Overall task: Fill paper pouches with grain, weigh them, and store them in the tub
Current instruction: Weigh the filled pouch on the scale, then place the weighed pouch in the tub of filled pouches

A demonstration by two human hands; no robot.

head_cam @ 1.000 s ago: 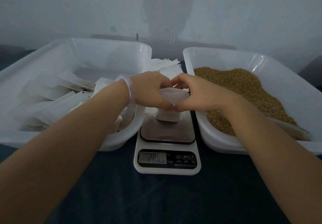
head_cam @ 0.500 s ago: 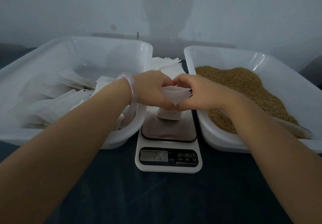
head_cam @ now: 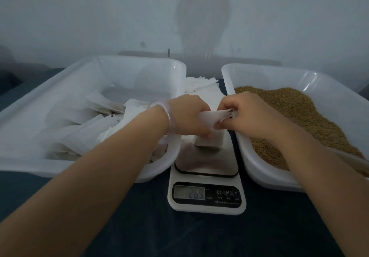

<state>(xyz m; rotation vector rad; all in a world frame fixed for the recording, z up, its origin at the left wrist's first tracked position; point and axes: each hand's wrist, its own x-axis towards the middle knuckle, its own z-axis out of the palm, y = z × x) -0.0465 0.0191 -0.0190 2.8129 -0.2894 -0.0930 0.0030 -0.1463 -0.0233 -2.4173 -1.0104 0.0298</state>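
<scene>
A white paper pouch [head_cam: 212, 116] stands on the platform of a small digital scale [head_cam: 206, 180], whose display reads about 26.9. My left hand [head_cam: 189, 114] grips the pouch's top from the left. My right hand [head_cam: 249, 114] pinches the top's right end, where a thin string shows. The pouch's lower part [head_cam: 209, 141] rests on the scale. Left of the scale, a white tub [head_cam: 99, 62] holds several filled pouches [head_cam: 83, 128]. On the right, a second white tub [head_cam: 259, 168] holds brown grain [head_cam: 299, 112].
A stack of flat white pouches [head_cam: 201, 85] lies behind the scale, between the two tubs. Everything sits on a dark blue table [head_cam: 179, 232]. A pale wall rises close behind the tubs. A clear bangle [head_cam: 169, 116] circles my left wrist.
My hands have drawn slightly apart along the pouch's top, the right one shifting right. The scale reading dropped from about 28 to about 26.9.
</scene>
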